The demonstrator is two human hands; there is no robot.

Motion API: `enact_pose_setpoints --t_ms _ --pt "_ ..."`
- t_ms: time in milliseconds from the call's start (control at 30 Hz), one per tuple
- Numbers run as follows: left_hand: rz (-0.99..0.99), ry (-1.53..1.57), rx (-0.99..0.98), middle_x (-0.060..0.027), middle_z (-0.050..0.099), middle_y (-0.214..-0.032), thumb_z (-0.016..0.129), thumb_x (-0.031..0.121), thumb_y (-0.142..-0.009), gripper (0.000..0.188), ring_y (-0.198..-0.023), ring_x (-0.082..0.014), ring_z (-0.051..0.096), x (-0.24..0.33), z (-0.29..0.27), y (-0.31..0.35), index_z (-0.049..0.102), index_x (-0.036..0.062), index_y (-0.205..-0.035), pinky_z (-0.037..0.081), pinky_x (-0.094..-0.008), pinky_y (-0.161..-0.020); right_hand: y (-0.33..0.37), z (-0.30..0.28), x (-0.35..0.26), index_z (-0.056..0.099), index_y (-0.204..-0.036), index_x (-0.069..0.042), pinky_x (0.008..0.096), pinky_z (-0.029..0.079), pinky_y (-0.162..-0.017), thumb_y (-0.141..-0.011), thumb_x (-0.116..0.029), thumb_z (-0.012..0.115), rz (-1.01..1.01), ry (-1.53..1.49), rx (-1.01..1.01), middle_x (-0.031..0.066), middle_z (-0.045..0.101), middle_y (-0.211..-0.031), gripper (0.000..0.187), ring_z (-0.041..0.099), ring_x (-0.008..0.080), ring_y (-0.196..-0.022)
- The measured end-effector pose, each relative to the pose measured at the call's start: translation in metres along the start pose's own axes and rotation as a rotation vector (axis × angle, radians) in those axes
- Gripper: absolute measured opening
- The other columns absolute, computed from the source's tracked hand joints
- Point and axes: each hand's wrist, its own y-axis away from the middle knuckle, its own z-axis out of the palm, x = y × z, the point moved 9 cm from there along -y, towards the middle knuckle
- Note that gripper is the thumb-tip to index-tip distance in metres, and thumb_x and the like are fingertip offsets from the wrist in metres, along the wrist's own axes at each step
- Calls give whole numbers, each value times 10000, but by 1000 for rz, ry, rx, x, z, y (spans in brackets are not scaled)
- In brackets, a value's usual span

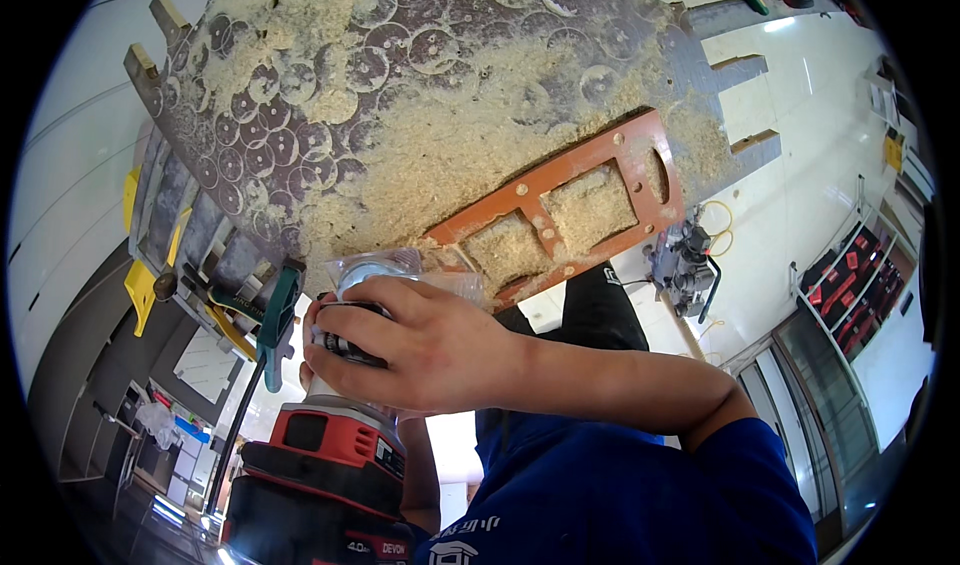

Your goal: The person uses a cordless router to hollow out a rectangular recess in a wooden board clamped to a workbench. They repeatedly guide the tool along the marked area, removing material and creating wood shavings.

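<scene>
My right hand (pixel 425 340) is wrapped around the upper body of a red and black cordless trim router (pixel 335 440), just above its clear plastic base (pixel 385 265). The base is at the near left end of an orange-brown routing template (pixel 590 155). Rectangular cutouts in the template are full of sawdust, and it lies slanted along the near edge of the work board (pixel 420 85). My left forearm (pixel 422 465) shows partly behind the router; the left hand's fingers are hidden. The router bit is also out of sight.
Sawdust and ring-shaped cut marks cover the board. A teal clamp (pixel 280 315) grips its near left edge, beside yellow-handled tools (pixel 140 295). A dark machine with a yellow hose (pixel 690 265) stands on the floor to the right. Red tool cases (pixel 855 285) fill a rack farther right.
</scene>
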Motion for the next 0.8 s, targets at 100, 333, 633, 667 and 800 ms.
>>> enact_pose_setpoints --t_ms 100,333,633,667,800 --pt "3 2 -1 -220 492 -1403 735 195 -851 597 -1291 -401 504 1 0 -2 465 68 -1368 416 -483 -1082 -1 0 0 673 -1143 -138 321 576 -772 -752 -178 688 -8 6 -17 77 592 -1177 393 611 247 -1038" --pt "10 -2 -7 -220 493 -1401 738 196 -847 601 -1289 -402 506 3 1 -3 467 66 -1368 420 -481 -1078 -2 0 0 672 -1152 -141 325 579 -771 -747 -187 694 -5 -20 -29 75 586 -1169 408 608 251 -1049" --pt "10 -7 -3 -221 495 -1398 741 199 -841 606 -1286 -403 508 6 -1 -3 470 65 -1366 425 -478 -1074 -3 -5 1 678 -1149 -166 320 571 -783 -740 -185 712 6 25 -54 62 580 -1136 411 608 242 -1038" --pt "12 -4 -4 -221 496 -1398 741 199 -841 607 -1285 -403 508 7 -2 -4 470 65 -1366 425 -478 -1074 -3 -5 2 679 -1148 -169 320 570 -785 -737 -185 714 1 35 -51 61 579 -1136 413 608 241 -1038" --pt "10 -6 -1 -221 496 -1397 743 200 -838 609 -1284 -403 509 6 -1 -4 472 64 -1366 427 -476 -1072 -3 -7 3 682 -1140 -170 314 568 -773 -734 -190 720 -3 17 -38 63 578 -1135 409 607 241 -1032"
